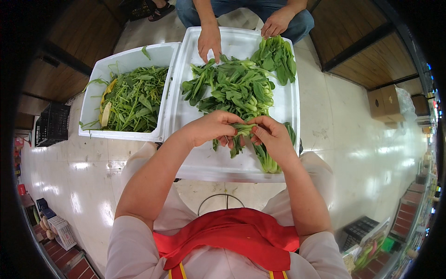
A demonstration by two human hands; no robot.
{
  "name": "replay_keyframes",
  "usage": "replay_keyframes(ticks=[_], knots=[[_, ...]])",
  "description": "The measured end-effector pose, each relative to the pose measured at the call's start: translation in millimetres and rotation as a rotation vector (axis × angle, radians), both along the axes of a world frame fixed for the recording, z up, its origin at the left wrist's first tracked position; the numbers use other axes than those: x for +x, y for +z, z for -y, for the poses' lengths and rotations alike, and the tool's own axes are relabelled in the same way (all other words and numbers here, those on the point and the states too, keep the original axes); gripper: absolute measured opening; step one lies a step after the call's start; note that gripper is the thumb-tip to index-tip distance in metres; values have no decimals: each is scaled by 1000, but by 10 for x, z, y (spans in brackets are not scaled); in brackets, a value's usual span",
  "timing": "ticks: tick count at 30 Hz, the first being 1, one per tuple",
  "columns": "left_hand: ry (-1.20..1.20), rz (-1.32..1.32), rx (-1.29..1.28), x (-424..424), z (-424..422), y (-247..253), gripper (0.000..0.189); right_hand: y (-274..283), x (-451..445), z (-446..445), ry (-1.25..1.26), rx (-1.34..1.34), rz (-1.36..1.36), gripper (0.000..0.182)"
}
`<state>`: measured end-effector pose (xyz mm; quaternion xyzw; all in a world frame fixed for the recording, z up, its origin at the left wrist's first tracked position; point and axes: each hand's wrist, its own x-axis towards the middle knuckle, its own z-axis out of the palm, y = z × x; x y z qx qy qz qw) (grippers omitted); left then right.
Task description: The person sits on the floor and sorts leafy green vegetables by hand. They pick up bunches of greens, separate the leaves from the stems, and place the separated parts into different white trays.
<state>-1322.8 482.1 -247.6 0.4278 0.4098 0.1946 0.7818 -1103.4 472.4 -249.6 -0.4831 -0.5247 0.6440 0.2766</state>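
Note:
Between my two hands, over the near half of a white foam tray [198, 164], is a small bok choy [244, 129]. My left hand [223, 129] grips one side of it with thumb and fingers, and my right hand [266, 132] pinches the other side. Just beyond my hands lies a heap of bok choy [240, 87] with green leaves and pale stems. More bok choy [267, 161] rests by the tray's near right part, partly hidden under my right hand. Another bunch [275, 59] lies at the far right corner.
Across the tray sits a person in jeans; one hand [210, 42] reaches to the heap, the other [277, 22] touches the far-right bunch. At left, a white foam box [87, 115] holds leafy green stems. A black crate [54, 123] stands farther left, a cardboard box [385, 104] at right.

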Motion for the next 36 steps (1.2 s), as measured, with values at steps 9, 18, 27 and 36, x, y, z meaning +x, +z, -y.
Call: replay_keyframes(ticks=[9,18,27,36], knots=[[31,-49,-48,-15,3,-25,31,5,-88,20,-99,41,-50,16],[-30,-313,295,-353,-113,280,15,24,-97,6,-137,-69,-112,16],[145,-1314,695,-831,-1,420,45,-83,-84,62,164,242,300,11],[-601,-903,753,-209,292,-535,42,-558,-94,241,650,592,848,19]])
